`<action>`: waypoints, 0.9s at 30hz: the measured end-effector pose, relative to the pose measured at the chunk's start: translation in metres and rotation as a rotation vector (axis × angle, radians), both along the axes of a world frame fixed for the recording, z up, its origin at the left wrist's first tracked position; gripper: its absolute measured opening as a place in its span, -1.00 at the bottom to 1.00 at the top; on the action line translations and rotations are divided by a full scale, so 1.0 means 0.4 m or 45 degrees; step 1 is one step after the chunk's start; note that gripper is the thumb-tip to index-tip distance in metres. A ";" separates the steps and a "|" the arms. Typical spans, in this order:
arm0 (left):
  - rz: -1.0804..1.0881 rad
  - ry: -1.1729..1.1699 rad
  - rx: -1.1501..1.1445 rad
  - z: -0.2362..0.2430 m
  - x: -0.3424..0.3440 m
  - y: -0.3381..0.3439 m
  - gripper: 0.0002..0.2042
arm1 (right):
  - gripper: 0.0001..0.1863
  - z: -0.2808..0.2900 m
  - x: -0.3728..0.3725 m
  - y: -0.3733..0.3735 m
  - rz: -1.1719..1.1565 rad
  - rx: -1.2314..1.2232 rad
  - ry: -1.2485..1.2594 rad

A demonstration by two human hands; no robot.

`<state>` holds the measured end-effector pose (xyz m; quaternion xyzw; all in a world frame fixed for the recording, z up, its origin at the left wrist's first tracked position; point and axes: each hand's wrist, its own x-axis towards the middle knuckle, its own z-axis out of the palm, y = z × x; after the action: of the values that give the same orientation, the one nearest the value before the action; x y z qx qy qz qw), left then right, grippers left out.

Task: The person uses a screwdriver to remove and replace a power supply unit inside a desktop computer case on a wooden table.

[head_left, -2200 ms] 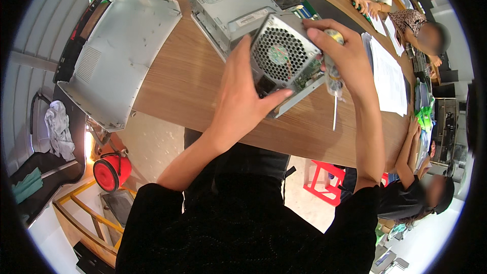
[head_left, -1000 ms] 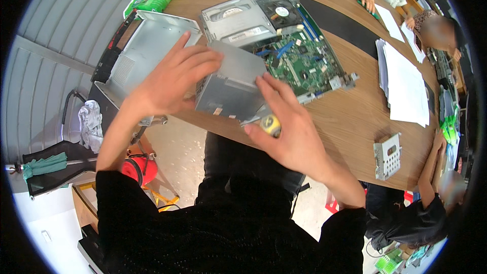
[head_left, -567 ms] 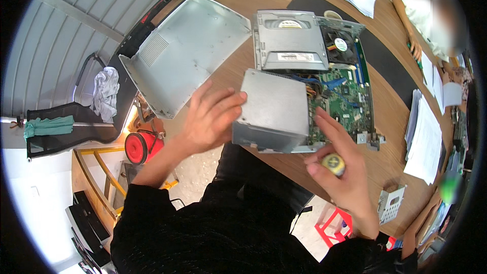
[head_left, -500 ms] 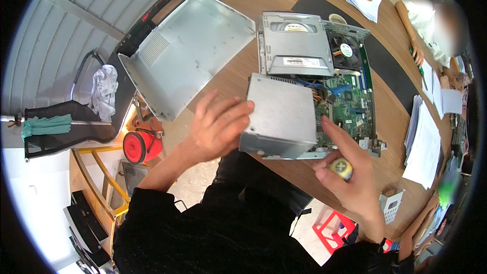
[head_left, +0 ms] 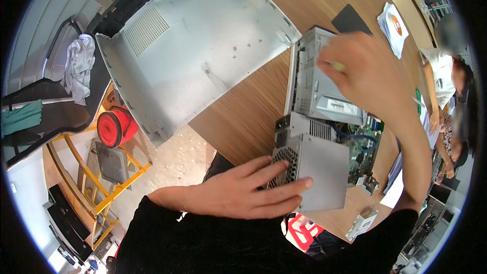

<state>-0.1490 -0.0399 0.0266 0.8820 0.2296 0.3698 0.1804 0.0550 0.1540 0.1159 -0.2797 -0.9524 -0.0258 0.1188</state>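
Observation:
My left hand (head_left: 253,190) lies with fingers spread over the perforated face of the silver power supply (head_left: 322,172). My right hand (head_left: 365,68) is closed round a yellow-handled screwdriver (head_left: 338,66), mostly hidden, above the metal drive bay (head_left: 335,105) of the opened computer case. The green circuit board (head_left: 365,147) with blue cables shows beside the power supply. A grey metal case cover (head_left: 193,50) lies to the upper left of the case.
On the wooden table (head_left: 238,116) are paper stacks (head_left: 390,28), a dark mat (head_left: 351,18) and a small bracket (head_left: 361,226). Co-workers (head_left: 437,71) sit along the right. A red round container (head_left: 112,127) and yellow metal frame (head_left: 122,195) stand below left.
My right hand has moved up and over the drive bay with the screwdriver. My left hand's fingers now reach further across the power supply, whose vented side shows. The view has turned.

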 end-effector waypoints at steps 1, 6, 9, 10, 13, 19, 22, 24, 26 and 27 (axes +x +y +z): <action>0.010 0.031 -0.040 0.011 -0.006 -0.001 -0.64 | -0.95 -0.028 -0.050 0.041 -0.005 -0.092 -0.193; 0.070 -0.113 -0.205 0.009 0.006 -0.014 -0.61 | -0.92 -0.123 -0.244 0.104 0.226 -0.223 -0.252; 0.150 -0.223 -0.136 -0.005 0.020 -0.012 -0.62 | -0.92 -0.165 -0.306 0.123 0.183 -0.217 -0.232; 0.151 -0.256 -0.131 -0.007 0.021 -0.011 -0.64 | -0.91 -0.173 -0.318 0.128 0.170 -0.287 -0.280; 0.176 -0.322 -0.129 -0.014 0.027 -0.012 -0.68 | -0.91 -0.192 -0.334 0.130 0.184 -0.372 -0.342; 0.194 -0.410 -0.142 -0.025 0.037 -0.013 -0.69 | -0.91 -0.196 -0.348 0.109 0.156 -0.448 -0.370; 0.202 -0.432 -0.154 -0.030 0.040 -0.018 -0.68 | -0.91 -0.197 -0.342 0.106 0.132 -0.409 -0.300; 0.190 -0.447 -0.153 -0.033 0.043 -0.019 -0.68 | -0.91 -0.192 -0.332 0.113 0.103 -0.387 -0.292; 0.199 -0.458 -0.153 -0.038 0.044 -0.023 -0.67 | -0.89 -0.196 -0.336 0.125 0.015 -0.357 -0.300; 0.207 -0.460 -0.153 -0.037 0.043 -0.023 -0.67 | -0.89 -0.192 -0.344 0.130 0.023 -0.357 -0.303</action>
<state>-0.1318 -0.0489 0.0117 0.7676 0.2856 0.5211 0.2403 -0.0825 0.2058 0.0392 -0.2799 -0.9564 0.0756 -0.0346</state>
